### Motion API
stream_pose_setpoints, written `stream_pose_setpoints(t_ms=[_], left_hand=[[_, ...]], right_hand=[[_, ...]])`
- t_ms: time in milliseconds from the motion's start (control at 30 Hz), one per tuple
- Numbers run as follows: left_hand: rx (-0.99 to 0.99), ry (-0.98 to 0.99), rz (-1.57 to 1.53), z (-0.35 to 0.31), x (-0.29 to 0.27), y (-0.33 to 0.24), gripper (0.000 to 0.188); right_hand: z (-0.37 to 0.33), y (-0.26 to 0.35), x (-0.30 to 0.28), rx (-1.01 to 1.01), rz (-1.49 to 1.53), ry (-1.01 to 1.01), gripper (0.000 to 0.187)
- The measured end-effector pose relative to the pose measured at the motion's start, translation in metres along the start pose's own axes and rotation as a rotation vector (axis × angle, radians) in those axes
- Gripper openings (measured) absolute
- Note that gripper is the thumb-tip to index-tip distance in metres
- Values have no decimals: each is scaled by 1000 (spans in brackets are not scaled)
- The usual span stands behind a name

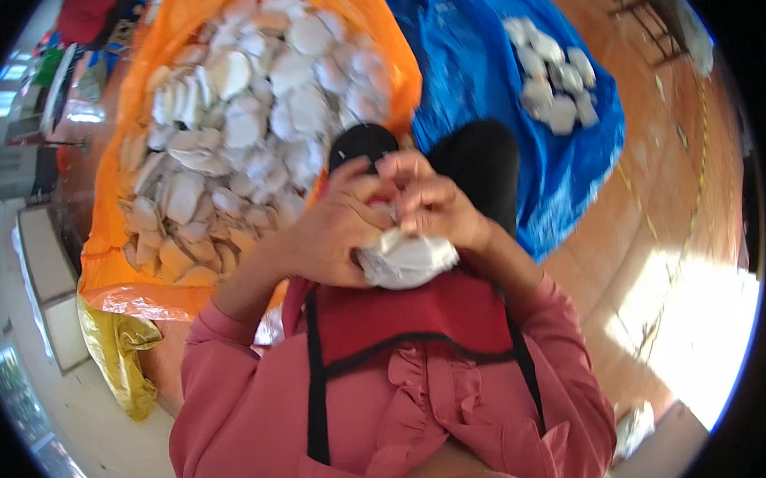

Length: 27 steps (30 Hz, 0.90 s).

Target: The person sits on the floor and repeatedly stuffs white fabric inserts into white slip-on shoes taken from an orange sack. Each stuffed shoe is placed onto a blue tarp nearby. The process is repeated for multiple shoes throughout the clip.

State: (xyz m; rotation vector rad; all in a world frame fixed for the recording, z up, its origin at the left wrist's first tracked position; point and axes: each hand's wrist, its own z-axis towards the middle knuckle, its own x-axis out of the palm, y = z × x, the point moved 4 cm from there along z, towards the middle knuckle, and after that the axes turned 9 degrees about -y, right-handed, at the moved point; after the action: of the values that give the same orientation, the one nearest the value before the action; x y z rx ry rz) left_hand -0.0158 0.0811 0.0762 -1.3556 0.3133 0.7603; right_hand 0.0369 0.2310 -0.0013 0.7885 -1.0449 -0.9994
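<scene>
In front of my chest, a whitish, rounded, puffy piece (pixel 408 260) is in my hands; I cannot make out its kind. My left hand (pixel 330 230) is closed round its left side. The fingers of my right hand (pixel 437 204) are bent over its top edge, close to the left fingertips. Both sets of fingers are slightly blurred, and part of the piece is hidden behind them. A large heap of flat, rounded, off-white pieces (pixel 245 121) lies on an orange sheet (pixel 110 242) beyond my left hand.
To the right, a blue tarp (pixel 561 197) carries a small group of white pieces (pixel 556 82). A yellow bag (pixel 123 357) lies by the orange sheet's near left corner. A dark metal frame (pixel 651 18) stands far right on the reddish floor (pixel 646 185). My knees are between the sheets.
</scene>
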Motion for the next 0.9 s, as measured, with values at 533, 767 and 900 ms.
stream_pose_setpoints(t_ms=[533, 767, 900], left_hand=[[159, -148, -260, -8, 39, 29, 36], [112, -148, -332, -9, 46, 36, 49], [140, -179, -412, -10, 49, 40, 54]], right_hand=[[-26, 0, -11, 345, 450, -108, 41], [-29, -9, -17, 339, 629, -29, 32], [-30, -9, -18, 357, 606, -52, 30]])
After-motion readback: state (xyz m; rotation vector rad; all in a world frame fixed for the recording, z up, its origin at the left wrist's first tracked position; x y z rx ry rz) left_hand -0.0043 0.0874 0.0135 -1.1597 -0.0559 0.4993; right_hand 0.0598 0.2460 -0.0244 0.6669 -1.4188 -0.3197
